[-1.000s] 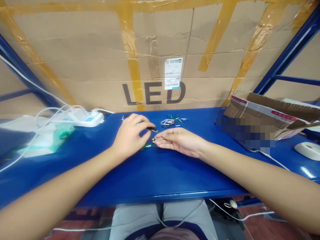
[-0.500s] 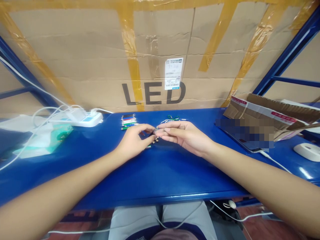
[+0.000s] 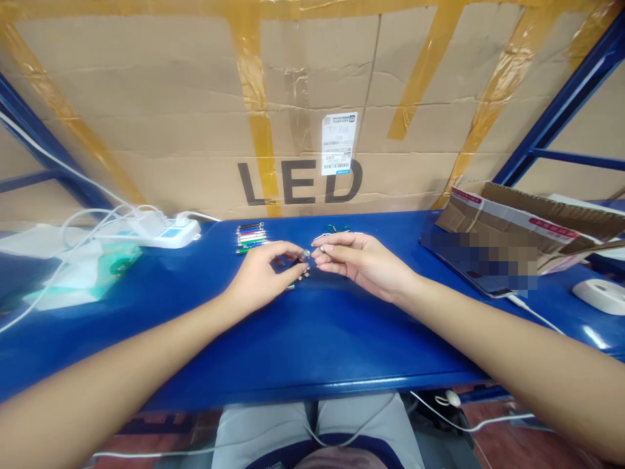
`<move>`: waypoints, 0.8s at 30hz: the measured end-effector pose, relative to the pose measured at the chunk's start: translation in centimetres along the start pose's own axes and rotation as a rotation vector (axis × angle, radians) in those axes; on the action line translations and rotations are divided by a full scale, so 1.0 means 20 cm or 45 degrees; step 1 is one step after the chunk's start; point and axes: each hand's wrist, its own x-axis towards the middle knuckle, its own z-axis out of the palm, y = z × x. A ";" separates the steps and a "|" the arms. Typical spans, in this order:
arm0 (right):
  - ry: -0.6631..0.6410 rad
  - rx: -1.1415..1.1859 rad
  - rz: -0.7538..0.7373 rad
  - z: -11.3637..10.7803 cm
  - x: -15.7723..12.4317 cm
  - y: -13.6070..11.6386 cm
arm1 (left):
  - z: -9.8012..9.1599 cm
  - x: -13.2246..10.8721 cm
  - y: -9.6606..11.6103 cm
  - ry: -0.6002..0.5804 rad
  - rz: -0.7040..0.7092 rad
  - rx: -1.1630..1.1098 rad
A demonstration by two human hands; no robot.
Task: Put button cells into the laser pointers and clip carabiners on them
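My left hand [image 3: 263, 273] rests on the blue table [image 3: 312, 339] and pinches a small dark cylindrical piece with a silver tip [image 3: 303, 256]. My right hand [image 3: 364, 264] faces it, fingers curled, thumb and forefinger pinching a tiny ring-like part [image 3: 322, 248] just right of that tip. A few small metal bits [image 3: 297, 281] lie on the table under my left fingers. A row of thin coloured tubes [image 3: 250, 238] lies just behind my left hand. A pile of coloured carabiner clips [image 3: 336, 230] shows behind my right hand.
A big cardboard box marked LED [image 3: 303, 111] walls the table's back. A white power strip with cables [image 3: 161, 231] and a tissue pack [image 3: 92, 270] lie at left. An open cardboard box [image 3: 527, 218] and a white mouse [image 3: 599, 296] sit at right. Blue rack posts [image 3: 561, 104] flank the sides.
Both hands lifted and shifted toward the back of the table, uncovering the row of coloured tubes. My right hand turned from palm-up and loose to a pinch at the dark piece's tip.
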 end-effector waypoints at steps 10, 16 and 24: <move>0.126 -0.043 -0.016 -0.01 0.01 -0.01 | -0.01 -0.01 0.04 -0.051 0.155 -0.076; 0.112 -0.112 -0.027 0.00 0.00 -0.01 | -0.01 -0.01 0.05 -0.108 0.186 -0.071; 0.113 -0.148 -0.052 0.00 0.00 0.00 | -0.01 0.00 0.04 -0.142 0.193 -0.056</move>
